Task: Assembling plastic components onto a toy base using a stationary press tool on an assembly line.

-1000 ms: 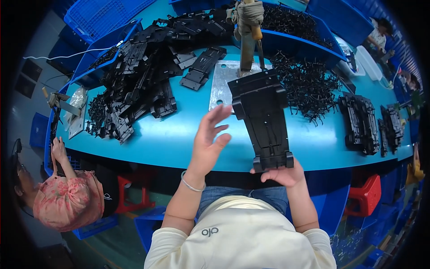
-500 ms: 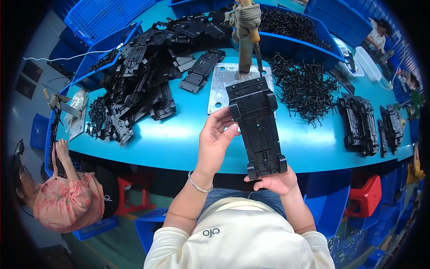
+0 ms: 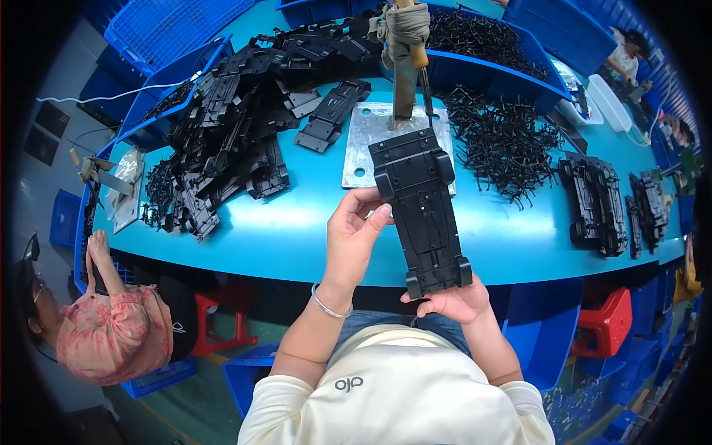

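A black plastic toy car chassis (image 3: 421, 215), long and with wheel arches at its sides, is held up over the near edge of the table. My left hand (image 3: 357, 230) grips its left side, thumb toward the upper half. My right hand (image 3: 456, 298) holds its lower end from beneath, fingers partly hidden behind it. Just beyond the chassis a metal post with a wrapped cloth grip (image 3: 406, 33) stands on a silver metal plate (image 3: 357, 159). Left of the plate, a single chassis (image 3: 334, 115) lies apart from a large heap of black chassis (image 3: 230, 111).
Small branching black parts (image 3: 500, 144) lie piled on the turquoise table (image 3: 297, 245); more fill a blue bin (image 3: 549, 93) behind. Finished-looking chassis (image 3: 593, 204) stand in a row at right. A co-worker (image 3: 122, 330) sits at left. A red stool (image 3: 604, 322) is below the table.
The chassis has shifted very slightly left and tilted a little more in my hands. Both hands keep their hold.
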`<state>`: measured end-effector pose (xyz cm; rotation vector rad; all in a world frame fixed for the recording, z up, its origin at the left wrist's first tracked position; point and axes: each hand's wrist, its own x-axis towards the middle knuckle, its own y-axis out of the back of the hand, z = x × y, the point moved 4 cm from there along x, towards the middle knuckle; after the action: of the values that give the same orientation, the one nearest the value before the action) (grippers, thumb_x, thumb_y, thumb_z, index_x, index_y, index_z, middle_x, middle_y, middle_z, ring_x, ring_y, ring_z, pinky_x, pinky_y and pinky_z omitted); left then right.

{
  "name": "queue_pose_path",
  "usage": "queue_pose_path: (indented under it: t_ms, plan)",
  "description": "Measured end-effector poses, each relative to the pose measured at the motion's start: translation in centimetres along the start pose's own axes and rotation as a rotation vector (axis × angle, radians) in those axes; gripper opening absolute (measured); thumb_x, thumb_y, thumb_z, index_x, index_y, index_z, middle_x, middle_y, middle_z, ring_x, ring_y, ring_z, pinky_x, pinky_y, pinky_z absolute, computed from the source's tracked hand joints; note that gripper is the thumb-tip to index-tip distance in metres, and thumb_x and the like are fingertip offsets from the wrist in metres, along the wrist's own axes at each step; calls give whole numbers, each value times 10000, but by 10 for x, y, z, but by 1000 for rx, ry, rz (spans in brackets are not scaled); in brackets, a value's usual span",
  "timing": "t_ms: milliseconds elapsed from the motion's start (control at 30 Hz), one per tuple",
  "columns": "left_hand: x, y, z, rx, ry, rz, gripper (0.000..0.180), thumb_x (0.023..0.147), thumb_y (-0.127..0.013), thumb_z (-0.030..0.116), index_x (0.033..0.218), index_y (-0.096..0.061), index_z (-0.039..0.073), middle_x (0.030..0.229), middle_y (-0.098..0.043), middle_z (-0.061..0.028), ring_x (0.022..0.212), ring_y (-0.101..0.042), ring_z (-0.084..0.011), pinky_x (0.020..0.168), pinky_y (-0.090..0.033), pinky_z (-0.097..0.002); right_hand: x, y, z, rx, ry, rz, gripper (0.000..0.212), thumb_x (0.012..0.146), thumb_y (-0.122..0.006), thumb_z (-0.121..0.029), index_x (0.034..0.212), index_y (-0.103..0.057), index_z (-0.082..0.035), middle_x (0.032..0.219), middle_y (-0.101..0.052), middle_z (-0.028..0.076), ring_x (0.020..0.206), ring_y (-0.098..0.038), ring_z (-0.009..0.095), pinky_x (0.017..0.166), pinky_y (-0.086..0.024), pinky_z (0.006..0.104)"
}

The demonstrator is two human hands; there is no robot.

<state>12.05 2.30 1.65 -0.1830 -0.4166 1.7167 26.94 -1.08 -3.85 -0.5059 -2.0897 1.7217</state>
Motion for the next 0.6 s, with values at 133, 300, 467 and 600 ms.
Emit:
queue_pose_path:
  t_ms: [133, 300, 467, 600]
  plan:
    - [0, 2, 0, 9, 0, 14, 178, 738, -504, 38, 904, -463, -9, 845, -520, -64, 762, -485, -111, 662, -417, -245, 1, 0, 1, -3, 6, -13, 526, 800, -321, -373, 1176, -244, -13, 1141, -328, 219, 1012, -343, 430, 714, -408, 452]
    - [1, 2, 0, -2, 12, 5, 173, 740, -499, 25, 903, -459, -16, 854, -511, -67, 772, -477, -105, 670, -416, -244, 2, -1, 0, 12, 2, 10, 527, 799, -328, -369, 1176, -242, -11, 1139, -328, 222, 1007, -345, 434, 712, -409, 453]
    - [1, 3, -5, -20, 30, -36, 275, 739, -515, 59, 984, -412, -11, 930, -485, -84, 843, -467, -134, 720, -399, -260, 3, -7, -4, -291, 78, 169, 502, 802, -331, -341, 1163, -255, -1, 1111, -362, 197, 992, -400, 347, 736, -409, 406]
    - [-12, -12, -17, -42, 58, -226, 734, 662, -607, 237, 1206, -149, 55, 1181, -292, -135, 1079, -319, -236, 878, -281, -342, 2, -20, -14, -1341, 506, 516, 444, 758, -450, -223, 1115, -313, 3, 1021, -405, 161, 932, -418, 270, 773, -360, 345]
